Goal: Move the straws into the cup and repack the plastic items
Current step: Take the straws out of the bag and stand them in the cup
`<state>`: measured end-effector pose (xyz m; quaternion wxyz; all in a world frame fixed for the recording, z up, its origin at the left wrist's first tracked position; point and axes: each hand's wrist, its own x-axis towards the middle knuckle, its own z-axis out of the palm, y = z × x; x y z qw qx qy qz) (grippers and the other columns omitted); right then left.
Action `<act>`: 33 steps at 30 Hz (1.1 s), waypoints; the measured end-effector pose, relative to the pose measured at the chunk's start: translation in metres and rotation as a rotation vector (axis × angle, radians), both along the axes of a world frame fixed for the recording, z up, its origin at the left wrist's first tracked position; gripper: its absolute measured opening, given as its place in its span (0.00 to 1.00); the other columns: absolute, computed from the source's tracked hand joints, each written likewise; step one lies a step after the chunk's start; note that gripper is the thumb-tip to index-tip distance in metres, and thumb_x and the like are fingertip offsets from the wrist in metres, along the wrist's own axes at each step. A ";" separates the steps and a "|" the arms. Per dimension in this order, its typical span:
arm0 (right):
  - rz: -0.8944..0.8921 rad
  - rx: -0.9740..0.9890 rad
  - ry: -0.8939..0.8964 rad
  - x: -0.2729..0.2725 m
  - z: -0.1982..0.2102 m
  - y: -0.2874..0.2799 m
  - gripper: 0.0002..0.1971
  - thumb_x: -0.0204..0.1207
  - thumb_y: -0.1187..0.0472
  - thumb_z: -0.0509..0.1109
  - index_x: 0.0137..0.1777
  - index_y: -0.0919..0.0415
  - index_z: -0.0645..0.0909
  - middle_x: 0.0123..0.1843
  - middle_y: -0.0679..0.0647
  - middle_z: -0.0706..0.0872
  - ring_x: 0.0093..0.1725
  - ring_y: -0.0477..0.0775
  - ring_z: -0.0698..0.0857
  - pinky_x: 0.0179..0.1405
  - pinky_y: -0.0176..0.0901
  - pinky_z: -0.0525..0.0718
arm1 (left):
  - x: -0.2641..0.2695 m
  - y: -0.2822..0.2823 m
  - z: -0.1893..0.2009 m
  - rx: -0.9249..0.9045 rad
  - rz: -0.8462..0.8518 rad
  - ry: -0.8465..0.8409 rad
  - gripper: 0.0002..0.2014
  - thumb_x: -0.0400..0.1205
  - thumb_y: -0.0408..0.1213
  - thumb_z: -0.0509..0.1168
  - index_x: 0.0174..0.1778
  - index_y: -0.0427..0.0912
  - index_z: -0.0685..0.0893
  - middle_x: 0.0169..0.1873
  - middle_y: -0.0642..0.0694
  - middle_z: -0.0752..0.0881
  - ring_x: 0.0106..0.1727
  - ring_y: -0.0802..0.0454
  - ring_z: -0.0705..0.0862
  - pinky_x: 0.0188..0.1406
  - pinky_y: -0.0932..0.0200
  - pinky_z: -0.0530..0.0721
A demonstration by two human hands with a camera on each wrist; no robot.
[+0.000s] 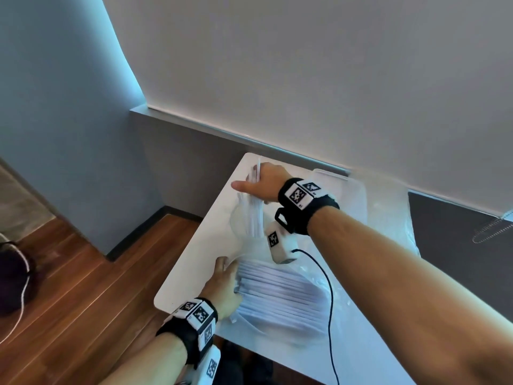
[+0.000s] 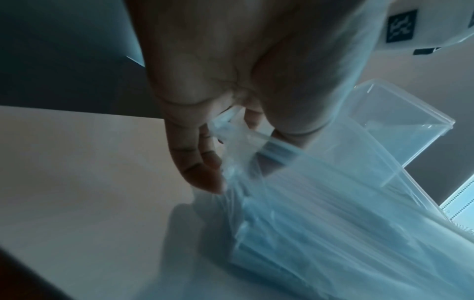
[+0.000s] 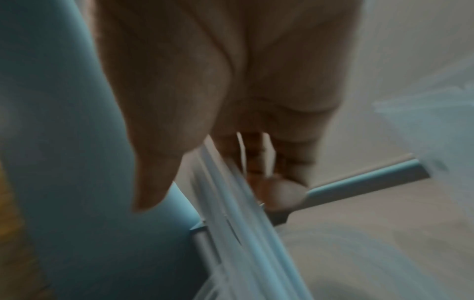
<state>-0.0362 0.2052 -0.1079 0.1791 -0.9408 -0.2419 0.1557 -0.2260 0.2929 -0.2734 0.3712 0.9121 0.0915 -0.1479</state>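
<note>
My right hand (image 1: 256, 180) grips a bunch of white straws (image 1: 254, 215) near their tops; their lower ends stand in a clear plastic cup (image 1: 238, 222) at the far left of the white table (image 1: 191, 262). In the right wrist view the fingers (image 3: 277, 162) curl round the straws (image 3: 231, 205), and the picture is blurred. Nearer to me, my left hand (image 1: 226, 276) pinches the open end of a clear bag of straws (image 1: 280, 297) that lies on the table. In the left wrist view the fingers (image 2: 202, 172) hold the crumpled edge of that bag (image 2: 333, 213).
A clear plastic box (image 1: 342, 183) stands at the table's far right, also seen as the box (image 2: 400, 121) behind the bag. Loose clear plastic wrap (image 1: 394, 218) lies on the right side. A black cable (image 1: 329, 301) hangs from my right wrist across the bag. The table's left edge drops to wooden floor (image 1: 83, 301).
</note>
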 end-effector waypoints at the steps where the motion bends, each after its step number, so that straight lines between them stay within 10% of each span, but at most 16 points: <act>1: 0.016 -0.061 0.049 0.000 -0.006 -0.001 0.35 0.68 0.25 0.67 0.54 0.59 0.81 0.50 0.55 0.86 0.51 0.58 0.85 0.57 0.48 0.82 | 0.000 0.001 -0.001 -0.002 -0.004 0.002 0.41 0.76 0.27 0.68 0.82 0.56 0.60 0.74 0.47 0.59 0.72 0.47 0.75 0.72 0.62 0.72; 5: -0.040 -0.088 0.009 -0.007 -0.003 -0.002 0.57 0.58 0.19 0.67 0.79 0.59 0.66 0.75 0.59 0.77 0.72 0.62 0.77 0.72 0.58 0.76 | -0.004 0.006 -0.004 0.005 0.004 0.025 0.38 0.77 0.31 0.68 0.82 0.55 0.61 0.76 0.46 0.55 0.69 0.45 0.78 0.68 0.66 0.72; 9: -0.002 0.207 -0.219 -0.038 0.014 -0.013 0.15 0.75 0.55 0.69 0.62 0.56 0.79 0.58 0.54 0.84 0.57 0.56 0.81 0.58 0.45 0.78 | -0.005 0.004 -0.016 -0.020 -0.061 -0.005 0.46 0.70 0.31 0.69 0.82 0.58 0.56 0.80 0.49 0.55 0.76 0.45 0.71 0.72 0.62 0.68; 13: 0.237 0.050 -0.032 -0.108 -0.011 -0.035 0.15 0.73 0.70 0.62 0.49 0.53 0.87 0.48 0.53 0.88 0.42 0.51 0.79 0.50 0.42 0.81 | -0.006 -0.005 -0.025 -0.044 -0.029 -0.009 0.48 0.67 0.29 0.69 0.83 0.52 0.55 0.81 0.49 0.55 0.77 0.48 0.67 0.69 0.69 0.65; 21: 0.208 -0.351 0.029 -0.168 -0.111 -0.085 0.22 0.78 0.59 0.70 0.71 0.57 0.73 0.68 0.56 0.77 0.67 0.62 0.77 0.63 0.55 0.80 | -0.011 -0.023 -0.026 -0.123 0.088 -0.022 0.44 0.75 0.28 0.64 0.85 0.39 0.47 0.79 0.39 0.56 0.78 0.43 0.61 0.67 0.71 0.62; 28: 0.199 -0.387 -0.149 -0.173 -0.135 -0.088 0.19 0.78 0.55 0.69 0.68 0.54 0.78 0.67 0.53 0.80 0.67 0.60 0.77 0.65 0.54 0.74 | -0.022 -0.025 -0.009 -0.126 0.052 -0.211 0.31 0.73 0.39 0.67 0.74 0.46 0.68 0.69 0.49 0.65 0.69 0.48 0.65 0.68 0.62 0.67; 33: 0.206 -0.394 -0.185 -0.174 -0.141 -0.086 0.16 0.76 0.57 0.67 0.64 0.53 0.80 0.61 0.54 0.84 0.63 0.62 0.80 0.62 0.54 0.73 | -0.025 -0.025 -0.007 -0.158 0.048 -0.214 0.33 0.74 0.33 0.68 0.76 0.44 0.64 0.69 0.50 0.64 0.69 0.51 0.62 0.75 0.58 0.67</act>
